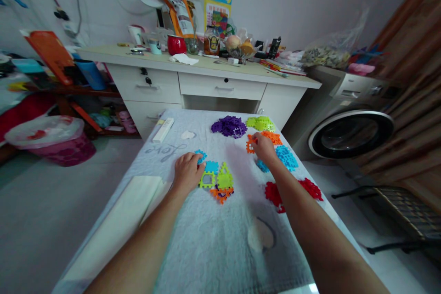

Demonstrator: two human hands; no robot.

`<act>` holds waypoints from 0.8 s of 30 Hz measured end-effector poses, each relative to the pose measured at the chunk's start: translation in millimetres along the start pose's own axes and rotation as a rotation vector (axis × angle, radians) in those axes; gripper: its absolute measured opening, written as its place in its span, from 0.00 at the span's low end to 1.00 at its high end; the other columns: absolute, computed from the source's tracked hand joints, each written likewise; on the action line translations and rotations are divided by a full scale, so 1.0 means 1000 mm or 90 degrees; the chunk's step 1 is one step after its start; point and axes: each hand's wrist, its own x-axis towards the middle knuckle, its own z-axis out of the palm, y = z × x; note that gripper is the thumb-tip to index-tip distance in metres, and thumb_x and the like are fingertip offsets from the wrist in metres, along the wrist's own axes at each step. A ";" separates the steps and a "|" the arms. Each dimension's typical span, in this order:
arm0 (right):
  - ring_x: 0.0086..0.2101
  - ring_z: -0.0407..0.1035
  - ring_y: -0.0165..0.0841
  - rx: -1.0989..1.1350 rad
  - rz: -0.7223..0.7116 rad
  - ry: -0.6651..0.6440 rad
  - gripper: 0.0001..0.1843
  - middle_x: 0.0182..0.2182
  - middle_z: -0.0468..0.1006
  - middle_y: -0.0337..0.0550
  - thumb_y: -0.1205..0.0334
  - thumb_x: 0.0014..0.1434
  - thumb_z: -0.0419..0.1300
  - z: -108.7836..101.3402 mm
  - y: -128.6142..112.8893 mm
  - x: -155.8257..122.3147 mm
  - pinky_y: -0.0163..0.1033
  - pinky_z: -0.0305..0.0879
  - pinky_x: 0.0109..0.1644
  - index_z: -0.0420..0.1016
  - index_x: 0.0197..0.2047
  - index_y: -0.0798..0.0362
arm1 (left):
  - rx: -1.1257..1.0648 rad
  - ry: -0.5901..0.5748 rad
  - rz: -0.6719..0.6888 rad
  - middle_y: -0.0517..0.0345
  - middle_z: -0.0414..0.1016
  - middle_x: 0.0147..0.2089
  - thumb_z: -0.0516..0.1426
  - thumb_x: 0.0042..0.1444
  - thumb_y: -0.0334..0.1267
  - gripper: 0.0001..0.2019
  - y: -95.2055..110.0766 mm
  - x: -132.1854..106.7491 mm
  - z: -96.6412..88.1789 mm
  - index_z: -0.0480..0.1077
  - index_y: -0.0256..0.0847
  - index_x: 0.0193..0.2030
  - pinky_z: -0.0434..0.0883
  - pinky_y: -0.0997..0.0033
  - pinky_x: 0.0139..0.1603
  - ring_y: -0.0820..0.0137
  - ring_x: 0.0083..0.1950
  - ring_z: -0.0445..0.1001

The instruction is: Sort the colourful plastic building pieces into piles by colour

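Note:
My left hand [187, 172] rests on the cloth with its fingers curled against a blue interlocking plastic piece [200, 154]. Joined or lying close by are a flat blue piece [211, 166], a lime-green square frame [207, 179], a lime-green piece with a pointed top [224, 178] and an orange piece [222, 194] with purple showing in it. Farther right, my right hand [265, 147] has its fingers pinched at an orange square frame [250, 146], beside the orange pile [273, 137]. Its fingertips are partly hidden.
Around the right arm lie blue [287, 158], red [311, 189], lime-green [261, 123] and purple [227, 126] piles. A white box [163, 130] lies at the far left of the cloth-covered table [206, 248]. Behind stands a cluttered desk [200, 65]; a washing machine [330, 115] is right.

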 end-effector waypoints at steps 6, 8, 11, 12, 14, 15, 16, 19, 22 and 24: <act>0.41 0.72 0.37 -0.050 0.033 -0.007 0.16 0.42 0.79 0.51 0.69 0.62 0.52 0.004 0.007 0.024 0.36 0.62 0.43 0.75 0.51 0.56 | -0.004 -0.004 0.003 0.51 0.75 0.49 0.52 0.61 0.44 0.14 0.001 0.000 -0.002 0.72 0.44 0.50 0.63 0.58 0.55 0.58 0.52 0.70; 0.45 0.71 0.38 -0.077 0.014 0.005 0.17 0.45 0.77 0.54 0.70 0.63 0.51 0.005 0.008 0.026 0.37 0.62 0.47 0.75 0.51 0.56 | -0.004 -0.004 0.002 0.51 0.75 0.49 0.52 0.61 0.43 0.14 0.002 0.000 -0.003 0.72 0.44 0.50 0.63 0.58 0.55 0.58 0.52 0.70; 0.49 0.68 0.41 -0.125 -0.005 0.041 0.19 0.50 0.74 0.57 0.70 0.64 0.49 0.006 0.010 0.024 0.40 0.61 0.52 0.76 0.53 0.57 | -0.007 -0.004 -0.003 0.52 0.75 0.49 0.53 0.60 0.43 0.13 0.002 0.000 -0.003 0.72 0.45 0.49 0.63 0.58 0.54 0.58 0.52 0.70; 0.50 0.67 0.42 -0.138 -0.008 0.047 0.20 0.50 0.73 0.57 0.71 0.64 0.49 0.006 0.010 0.022 0.41 0.61 0.52 0.76 0.54 0.56 | -0.007 -0.005 -0.003 0.52 0.75 0.49 0.53 0.60 0.43 0.13 0.001 0.000 -0.003 0.72 0.45 0.49 0.64 0.58 0.54 0.59 0.52 0.70; 0.50 0.66 0.44 -0.159 -0.028 0.040 0.21 0.50 0.72 0.57 0.71 0.64 0.47 0.007 0.009 0.016 0.43 0.61 0.52 0.76 0.53 0.55 | -0.008 -0.007 -0.002 0.52 0.75 0.49 0.53 0.60 0.43 0.14 0.001 0.001 -0.002 0.72 0.45 0.50 0.64 0.58 0.54 0.58 0.52 0.70; 0.50 0.65 0.45 -0.168 -0.043 0.024 0.21 0.50 0.72 0.58 0.72 0.64 0.47 0.008 0.008 0.013 0.44 0.61 0.52 0.77 0.53 0.55 | -0.009 -0.008 -0.002 0.52 0.75 0.49 0.53 0.60 0.43 0.14 0.001 0.001 -0.001 0.72 0.45 0.50 0.64 0.58 0.54 0.58 0.52 0.70; 0.51 0.65 0.46 -0.176 -0.055 0.004 0.21 0.50 0.72 0.58 0.72 0.64 0.47 0.008 0.006 0.011 0.44 0.61 0.52 0.77 0.52 0.55 | -0.010 -0.008 -0.002 0.51 0.75 0.49 0.53 0.60 0.43 0.14 0.000 0.001 -0.001 0.72 0.45 0.50 0.64 0.57 0.54 0.58 0.52 0.70; 0.50 0.64 0.48 -0.195 -0.066 -0.066 0.21 0.50 0.73 0.59 0.73 0.64 0.46 0.006 -0.001 0.005 0.47 0.61 0.49 0.78 0.51 0.56 | -0.015 -0.007 -0.006 0.51 0.75 0.49 0.53 0.60 0.43 0.15 0.000 0.000 -0.001 0.72 0.44 0.50 0.64 0.57 0.54 0.57 0.52 0.70; 0.50 0.64 0.50 -0.202 -0.069 -0.087 0.22 0.51 0.73 0.59 0.73 0.63 0.46 -0.003 -0.009 0.002 0.48 0.61 0.48 0.77 0.51 0.55 | -0.017 -0.008 -0.007 0.51 0.75 0.49 0.53 0.60 0.43 0.14 0.001 0.000 -0.002 0.72 0.44 0.50 0.64 0.56 0.54 0.57 0.52 0.70; 0.51 0.63 0.50 -0.194 -0.086 -0.079 0.21 0.52 0.73 0.58 0.72 0.63 0.48 -0.010 -0.017 -0.001 0.49 0.60 0.49 0.77 0.51 0.55 | -0.018 -0.009 -0.010 0.51 0.75 0.49 0.53 0.60 0.43 0.14 0.001 0.000 -0.002 0.72 0.44 0.50 0.64 0.56 0.54 0.57 0.52 0.70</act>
